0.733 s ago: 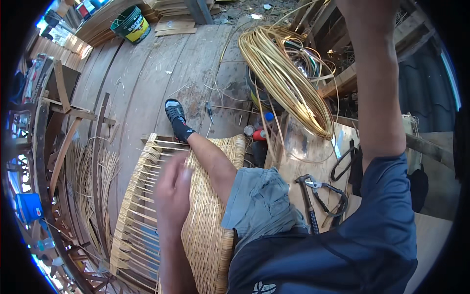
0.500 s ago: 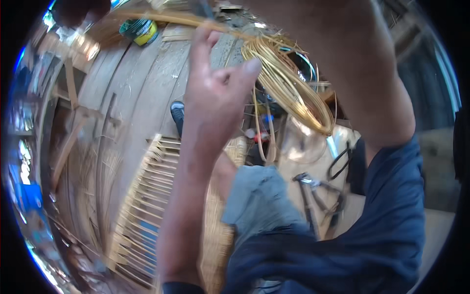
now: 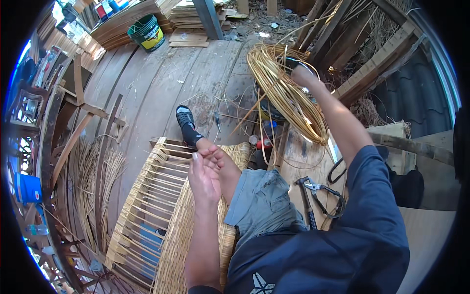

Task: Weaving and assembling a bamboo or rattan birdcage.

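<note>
My left hand (image 3: 205, 171) hovers above the woven rattan piece (image 3: 176, 235), palm turned up. Its fingers are loosely curled and apart, holding nothing. Stretched out to the far right, my right hand (image 3: 304, 77) is at a big coil of golden rattan strands (image 3: 286, 93). Its fingers are hidden from view, so their grip does not show. The woven piece lies along the left of my leg, with a row of thin bare rods (image 3: 152, 206) on its left side.
A hammer (image 3: 306, 201) and a tool with curved handles (image 3: 325, 198) lie on a board at my right. On the plank floor stands a green bucket (image 3: 147, 34). Wooden frames (image 3: 78, 127) and loose strands (image 3: 93, 181) are at the left, beams (image 3: 377, 63) at the far right.
Both arms were raised high and blurred, with a strand stretched across the top. My left hand has come down toward the woven piece, and my right has lowered to the coil.
</note>
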The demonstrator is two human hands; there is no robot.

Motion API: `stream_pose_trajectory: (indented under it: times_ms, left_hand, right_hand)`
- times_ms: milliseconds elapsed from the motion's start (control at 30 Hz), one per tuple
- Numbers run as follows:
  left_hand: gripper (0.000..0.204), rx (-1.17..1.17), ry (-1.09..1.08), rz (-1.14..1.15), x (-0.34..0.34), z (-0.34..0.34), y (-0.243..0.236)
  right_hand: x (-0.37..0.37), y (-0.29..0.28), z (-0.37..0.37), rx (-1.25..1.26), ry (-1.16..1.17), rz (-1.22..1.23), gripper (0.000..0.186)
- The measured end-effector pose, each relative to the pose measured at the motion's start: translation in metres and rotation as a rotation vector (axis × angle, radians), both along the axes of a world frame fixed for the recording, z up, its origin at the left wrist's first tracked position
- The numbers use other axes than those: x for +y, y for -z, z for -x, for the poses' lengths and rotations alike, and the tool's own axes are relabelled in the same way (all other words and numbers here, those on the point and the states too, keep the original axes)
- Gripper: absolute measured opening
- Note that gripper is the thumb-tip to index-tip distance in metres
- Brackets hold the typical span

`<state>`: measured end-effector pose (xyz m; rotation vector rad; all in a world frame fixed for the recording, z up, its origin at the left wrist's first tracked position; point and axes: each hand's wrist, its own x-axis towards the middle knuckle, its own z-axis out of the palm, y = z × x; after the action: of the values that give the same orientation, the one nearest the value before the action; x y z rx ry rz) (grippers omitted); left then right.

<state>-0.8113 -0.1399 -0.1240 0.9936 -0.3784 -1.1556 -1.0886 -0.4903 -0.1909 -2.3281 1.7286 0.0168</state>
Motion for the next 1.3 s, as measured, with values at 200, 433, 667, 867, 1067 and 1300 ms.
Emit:
stream_pose_trajectory:
  times_ms: [200,433,667,867,1067,1300]
  left_hand:
    - [0.032,0.035,-0.018,0.010,0.020,0.005,-0.003]
    - [0.037,0.069,-0.057,0.153,0.025,-0.004,-0.044]
    - [0.035,0.046,0.075,0.258,-0.007,0.006,-0.074]
    - [0.031,0.055,-0.202,0.179,-0.014,-0.049,-0.059]
    - [0.028,0.005,-0.378,0.039,0.034,-0.118,-0.028]
    - [0.027,-0.022,-0.456,-0.119,0.076,-0.138,0.003]
  right_hand:
    - [0.033,0.038,-0.013,-0.444,0.100,0.246,0.034]
    - [0.012,0.032,0.004,-0.683,0.232,0.041,0.022]
    - [0.020,-0.110,0.066,-0.897,0.233,0.888,0.017]
    - [0.060,-0.148,0.051,-1.046,0.085,-0.162,0.042]
    - [0.036,-0.104,0.092,-1.455,0.461,0.083,0.038]
    - [0.002,-0.008,0.151,-0.753,0.546,0.483,0.038]
